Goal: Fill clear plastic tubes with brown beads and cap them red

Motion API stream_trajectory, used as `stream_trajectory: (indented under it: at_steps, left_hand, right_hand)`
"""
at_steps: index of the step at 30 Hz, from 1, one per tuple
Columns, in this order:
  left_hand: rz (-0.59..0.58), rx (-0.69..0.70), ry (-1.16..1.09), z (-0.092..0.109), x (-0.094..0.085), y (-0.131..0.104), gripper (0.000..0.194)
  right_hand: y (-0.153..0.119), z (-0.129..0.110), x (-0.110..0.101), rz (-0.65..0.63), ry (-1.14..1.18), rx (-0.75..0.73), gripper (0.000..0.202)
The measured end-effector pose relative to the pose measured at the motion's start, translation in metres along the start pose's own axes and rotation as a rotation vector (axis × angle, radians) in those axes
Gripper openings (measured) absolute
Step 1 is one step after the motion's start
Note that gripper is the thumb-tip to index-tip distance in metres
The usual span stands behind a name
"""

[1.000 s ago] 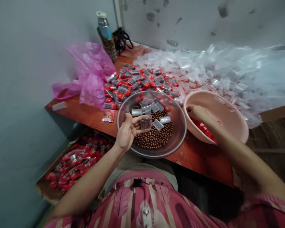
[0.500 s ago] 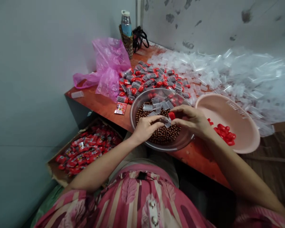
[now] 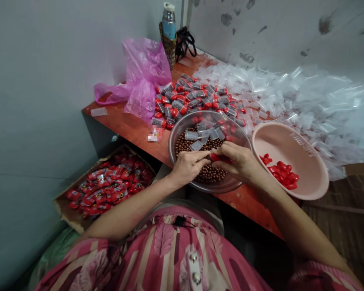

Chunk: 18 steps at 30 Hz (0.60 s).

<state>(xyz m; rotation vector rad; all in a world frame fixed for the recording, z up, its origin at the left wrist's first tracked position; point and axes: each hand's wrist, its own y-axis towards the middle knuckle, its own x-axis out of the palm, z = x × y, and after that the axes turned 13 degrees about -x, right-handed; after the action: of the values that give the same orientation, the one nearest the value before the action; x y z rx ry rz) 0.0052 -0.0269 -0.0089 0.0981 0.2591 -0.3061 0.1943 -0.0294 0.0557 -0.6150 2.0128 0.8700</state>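
Observation:
Over a clear round bowl [image 3: 172,151] of brown beads [image 3: 210,173], both hands meet at a small container with a red cap [image 3: 214,157]. My left hand [image 3: 188,165] pinches the container's left end, which its fingers mostly hide. The fingers of my right hand [image 3: 238,159] close around the red cap from the right. Several empty clear tubes [image 3: 191,135] lie on the beads just beyond my hands. To the right, a pink basin [image 3: 309,169] holds red caps [image 3: 283,173].
Filled red-capped containers [image 3: 194,95] are heaped behind the bowl, with clear tubes [image 3: 315,97] piled to the right. A pink bag [image 3: 145,68] and a bottle [image 3: 169,26] stand at the back left. Below the orange table [image 3: 124,125], a carton [image 3: 65,210] holds red packets.
My hands have come together, and the cap in my right hand now meets the container. The view has shifted slightly.

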Motion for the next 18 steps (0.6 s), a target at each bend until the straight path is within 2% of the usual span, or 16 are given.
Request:
stream_trajectory:
  at_steps: [4, 7, 11, 13, 15, 18]
  left_hand:
    - [0.031, -0.023, -0.02, 0.0, -0.002, 0.002, 0.025]
    - [0.005, -0.091, -0.19, 0.001, -0.003, 0.008, 0.025]
    - [-0.023, -0.22, -0.627, 0.002, -0.002, 0.017, 0.031]
    - [-0.054, -0.291, -0.767, 0.002, -0.002, 0.019, 0.037]
    - [-0.064, -0.295, -0.774, 0.001, -0.001, 0.019, 0.038]
    - [-0.029, -0.215, -0.598, 0.001, -0.001, 0.016, 0.031]
  right_hand:
    - [0.006, 0.006, 0.006, 0.019, -0.004, -0.024, 0.005]
    - [0.01, 0.01, 0.006, 0.138, 0.127, 0.078, 0.016]
    - [0.002, 0.013, 0.007, 0.37, 0.608, 0.322, 0.053]
    - [-0.007, 0.015, 0.011, 0.453, 0.82, 0.405, 0.061]
    - [-0.014, 0.018, 0.016, 0.52, 0.906, 0.458, 0.055]
    - [-0.016, 0.022, 0.02, 0.58, 0.932, 0.486, 0.04]
